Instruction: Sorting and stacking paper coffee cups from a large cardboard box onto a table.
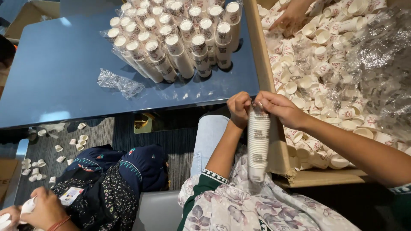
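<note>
Left hand point(239, 107) and right hand point(277, 108) are closed around the top of a cup stack point(258, 145), held upright over the lap beside the box point(257, 51) of loose cups. Wrapped stacks point(180, 38) are seen on the table point(60, 72).

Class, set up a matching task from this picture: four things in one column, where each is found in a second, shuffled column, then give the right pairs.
Things
1. stack of paper cups
2. bagged cup stacks
3. loose cups
4. scattered cups

Places
A. on the grey floor
B. on the blue table
C. held upright between left hand and right hand
D. in the cardboard box

Pairs: 1-C, 2-B, 3-D, 4-A
</note>
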